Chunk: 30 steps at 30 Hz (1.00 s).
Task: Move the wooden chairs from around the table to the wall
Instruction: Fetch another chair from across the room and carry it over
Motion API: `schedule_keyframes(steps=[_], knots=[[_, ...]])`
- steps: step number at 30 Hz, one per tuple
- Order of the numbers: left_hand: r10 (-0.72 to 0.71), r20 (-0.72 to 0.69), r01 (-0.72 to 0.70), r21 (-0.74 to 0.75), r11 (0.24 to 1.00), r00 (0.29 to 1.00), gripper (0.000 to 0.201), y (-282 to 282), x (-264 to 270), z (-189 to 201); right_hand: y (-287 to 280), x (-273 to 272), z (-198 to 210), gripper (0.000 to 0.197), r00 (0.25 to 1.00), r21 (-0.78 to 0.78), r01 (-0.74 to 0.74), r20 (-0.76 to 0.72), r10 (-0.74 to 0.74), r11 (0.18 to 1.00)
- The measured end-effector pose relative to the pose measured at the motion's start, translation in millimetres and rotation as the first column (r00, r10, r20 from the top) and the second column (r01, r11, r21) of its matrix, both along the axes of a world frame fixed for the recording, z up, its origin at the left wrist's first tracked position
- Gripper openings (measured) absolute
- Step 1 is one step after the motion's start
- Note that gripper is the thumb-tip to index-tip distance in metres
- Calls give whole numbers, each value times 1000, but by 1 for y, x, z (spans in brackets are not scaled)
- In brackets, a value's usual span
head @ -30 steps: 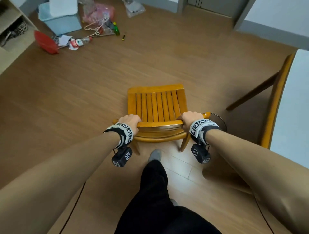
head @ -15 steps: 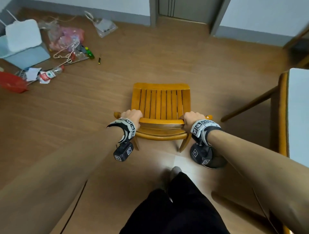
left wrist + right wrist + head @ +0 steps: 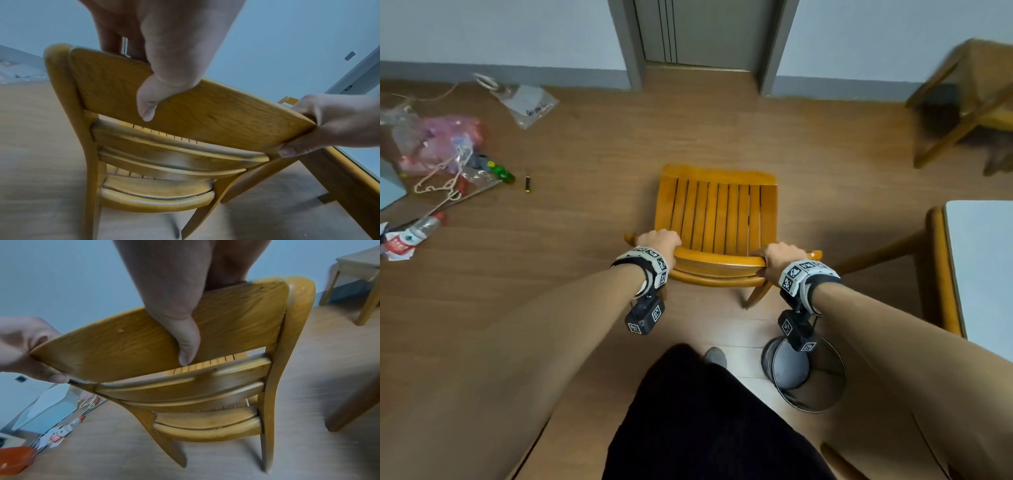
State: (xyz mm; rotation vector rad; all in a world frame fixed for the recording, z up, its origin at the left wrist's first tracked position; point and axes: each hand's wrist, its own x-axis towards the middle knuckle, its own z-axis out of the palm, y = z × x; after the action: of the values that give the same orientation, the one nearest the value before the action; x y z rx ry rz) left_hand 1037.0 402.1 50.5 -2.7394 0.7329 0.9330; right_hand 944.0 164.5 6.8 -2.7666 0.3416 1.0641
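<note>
Both hands clamp the curved top rail of an orange-yellow wooden chair with a slatted seat (image 3: 717,212). The left hand (image 3: 659,241) wraps the rail's left end, fingers over the front and thumb pressed flat on the back; the right hand (image 3: 779,258) grips the right end the same way. From the left wrist view the thumb (image 3: 148,104) lies against the rail's back face, and the right wrist view shows its thumb (image 3: 186,344) doing likewise. The chair stands on the brown wood-look floor (image 3: 585,257) ahead of the hands, its seat facing a grey door (image 3: 705,32) in the pale wall (image 3: 500,31). To the right of the right hand sits the white-topped desk with a wooden edge (image 3: 941,270); below that wrist is a round metal bin (image 3: 822,387). Far left of the left hand lie plastic bags and bottles (image 3: 438,147).
</note>
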Motion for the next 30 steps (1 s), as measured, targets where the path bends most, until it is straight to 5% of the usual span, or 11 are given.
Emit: schedule_keyframes(steps=[5, 10, 30], knots=[[-97, -5, 97, -33, 995, 995, 33, -53, 87, 2, -38, 59, 10, 23, 992, -3, 126, -24, -126, 992], [-195, -23, 194, -46, 980, 981, 9, -114, 168, 16, -80, 117, 26, 23, 972, 11, 233, -17, -233, 972], [-473, -14, 473, -27, 881, 881, 29, -449, 361, 24, -370, 261, 40, 32, 858, -9, 512, 59, -510, 859]])
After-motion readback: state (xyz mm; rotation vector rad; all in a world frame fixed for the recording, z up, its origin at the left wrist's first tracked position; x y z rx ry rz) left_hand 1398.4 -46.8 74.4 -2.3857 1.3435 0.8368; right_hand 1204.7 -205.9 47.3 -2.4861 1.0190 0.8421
